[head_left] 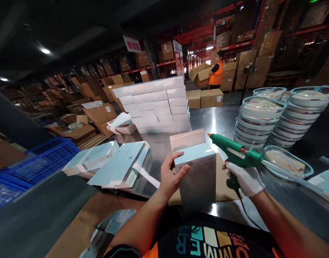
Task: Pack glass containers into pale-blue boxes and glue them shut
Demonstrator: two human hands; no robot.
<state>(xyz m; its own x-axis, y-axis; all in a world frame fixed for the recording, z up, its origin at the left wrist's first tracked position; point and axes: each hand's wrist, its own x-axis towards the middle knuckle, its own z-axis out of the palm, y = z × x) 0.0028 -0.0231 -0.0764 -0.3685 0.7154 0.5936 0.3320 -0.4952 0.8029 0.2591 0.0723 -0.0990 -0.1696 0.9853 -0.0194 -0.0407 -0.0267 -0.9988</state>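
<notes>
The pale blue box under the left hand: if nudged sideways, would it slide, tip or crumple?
The pale blue box stands upright and taller than wide, so a high push would probably tip it. Its flat, crisp faces suggest stiff cardboard, unlikely to crumple. The left hand steadies it alone while the right hand holds the glue gun, hinting it is light.

My head view is dim overall; the ceiling is nearly black apart from two small ceiling lamps (45, 51) at upper left. Brighter light comes from the far aisle, throwing a white glare streak (214, 123) down the steel surface (288, 200) toward its near edge. The stacked white boxes (156, 104) read slightly overexposed. Strong fisheye bending at the frame edges; corners smeared and soft. Blue crate (32, 161) blurred.
</notes>
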